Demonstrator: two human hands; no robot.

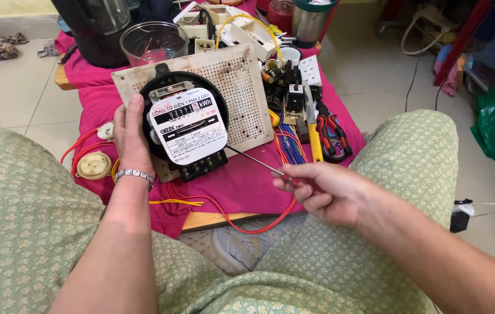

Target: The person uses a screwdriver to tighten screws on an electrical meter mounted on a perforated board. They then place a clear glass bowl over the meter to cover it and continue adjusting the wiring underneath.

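Note:
My left hand (pixel 131 139) grips the left edge of a round black electricity meter (pixel 184 125) with a white label, mounted on a cream perforated board (pixel 238 87) that is tilted up toward me. My right hand (pixel 323 189) holds a thin screwdriver (pixel 256 163) by its red handle; the metal shaft points up-left, its tip close to the black terminal block (pixel 203 166) at the meter's bottom right. A beaded bracelet (pixel 134 174) sits on my left wrist.
A pink cloth (pixel 96 99) covers a low wooden board. Red and yellow wires (pixel 241 224) trail off its front. Red-handled pliers (pixel 332 134), a yellow-handled tool (pixel 315 139), switches and sockets lie right of the board. A glass jar (pixel 153 42) and black appliance stand behind. My knees flank the cloth.

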